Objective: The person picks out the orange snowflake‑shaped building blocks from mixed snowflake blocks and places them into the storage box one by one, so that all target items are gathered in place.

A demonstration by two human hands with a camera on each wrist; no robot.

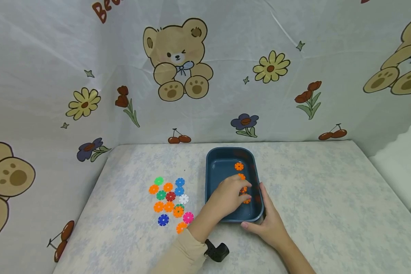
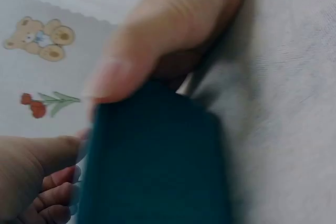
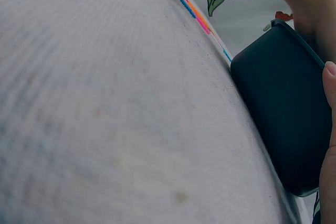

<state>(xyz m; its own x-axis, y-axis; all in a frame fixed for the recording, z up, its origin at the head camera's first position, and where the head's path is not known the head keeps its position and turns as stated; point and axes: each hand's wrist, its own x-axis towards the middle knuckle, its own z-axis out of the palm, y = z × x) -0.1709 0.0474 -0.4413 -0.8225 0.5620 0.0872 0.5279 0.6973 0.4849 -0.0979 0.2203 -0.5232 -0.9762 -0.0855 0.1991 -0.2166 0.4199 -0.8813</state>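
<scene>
A dark blue rectangular plastic box (image 1: 222,163) stands on the table with several orange snowflake discs (image 1: 239,166) inside, in a line along its right side. Over the box's left rim reaches my left hand (image 1: 227,196). Its thumb and fingers are bent and spread apart just above the discs, with an orange disc (image 1: 244,189) showing in the gap. My right hand (image 1: 268,224) grips the box's near right corner, fingers along the side and thumb at the front. In the left wrist view, the right thumb (image 2: 113,80) presses at the rim.
Left of the box lie several loose snowflake discs (image 1: 170,196) in orange, green, blue, red, white and pink. A black wrist camera (image 1: 219,252) sits at my left cuff. Behind the table hangs a cloth (image 1: 226,45) printed with bears and flowers.
</scene>
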